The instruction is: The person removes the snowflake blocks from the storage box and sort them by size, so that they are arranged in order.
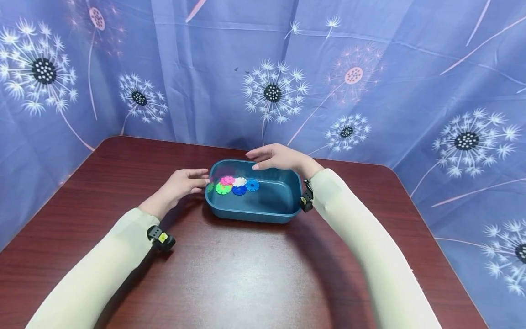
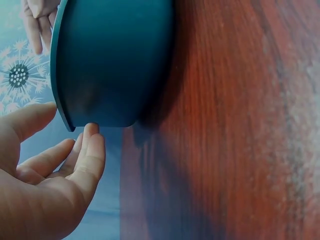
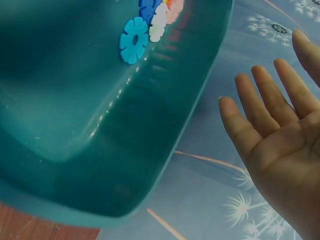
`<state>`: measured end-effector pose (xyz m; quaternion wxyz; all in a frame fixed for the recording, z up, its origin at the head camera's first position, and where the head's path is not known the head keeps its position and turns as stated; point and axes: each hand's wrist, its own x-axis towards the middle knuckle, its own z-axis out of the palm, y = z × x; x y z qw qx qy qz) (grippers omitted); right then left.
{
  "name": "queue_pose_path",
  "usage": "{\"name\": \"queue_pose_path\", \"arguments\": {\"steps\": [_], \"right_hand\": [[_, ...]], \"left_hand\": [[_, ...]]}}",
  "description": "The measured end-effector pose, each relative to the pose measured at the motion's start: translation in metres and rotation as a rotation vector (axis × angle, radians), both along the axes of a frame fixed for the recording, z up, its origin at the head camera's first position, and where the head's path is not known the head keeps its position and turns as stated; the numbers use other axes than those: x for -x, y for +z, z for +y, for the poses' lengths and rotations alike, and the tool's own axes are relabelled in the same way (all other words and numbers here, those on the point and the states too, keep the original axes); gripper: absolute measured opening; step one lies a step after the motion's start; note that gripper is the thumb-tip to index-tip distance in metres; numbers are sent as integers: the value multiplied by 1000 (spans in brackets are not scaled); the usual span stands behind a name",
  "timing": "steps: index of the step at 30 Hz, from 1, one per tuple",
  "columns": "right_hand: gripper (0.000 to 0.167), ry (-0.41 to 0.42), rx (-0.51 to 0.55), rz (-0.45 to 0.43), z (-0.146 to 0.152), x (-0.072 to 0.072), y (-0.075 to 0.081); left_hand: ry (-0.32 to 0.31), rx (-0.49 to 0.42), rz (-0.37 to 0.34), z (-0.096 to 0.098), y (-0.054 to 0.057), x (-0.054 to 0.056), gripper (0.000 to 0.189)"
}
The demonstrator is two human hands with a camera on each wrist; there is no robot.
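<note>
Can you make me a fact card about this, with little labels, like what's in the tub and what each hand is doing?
Container: blue-green tub, upright on a reddish-brown table
Inside: flower-shaped pieces, bunched toward the left end
Colours seen: pink, green, white, dark blue, light blue
Left hand: at the tub's left end; touching is hard to tell
Right hand: raised by the far rim, fingers extended, holding nothing
Background: blue curtain with dandelion print

the basin (image 1: pixel 251 215) rests on the table (image 1: pixel 246 274). the discs (image 1: pixel 239 188) lie in the basin, grouped toward its left end. left hand (image 1: pixel 181 186) — at that end. right hand (image 1: pixel 279 157) — above the far rim. curtain (image 1: pixel 213 68) behind the table and along both sides.
</note>
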<state>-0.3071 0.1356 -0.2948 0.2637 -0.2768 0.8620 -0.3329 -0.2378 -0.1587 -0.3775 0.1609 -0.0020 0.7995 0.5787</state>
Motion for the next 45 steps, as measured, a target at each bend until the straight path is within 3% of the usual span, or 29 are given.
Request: {"name": "queue_pose_path", "arguments": {"steps": [7,14,45], "right_hand": [[55,58,-15,-4,-14,12,-11],[52,87,-44,-7,-23,20,-24],[53,95,-135,-32,-51,22,-61]], "left_hand": [[18,-8,-16,0,-1,2,55],[38,-102,-42,1,-3,2,54],[58,-206,-110,1,-3,3,53]]}}
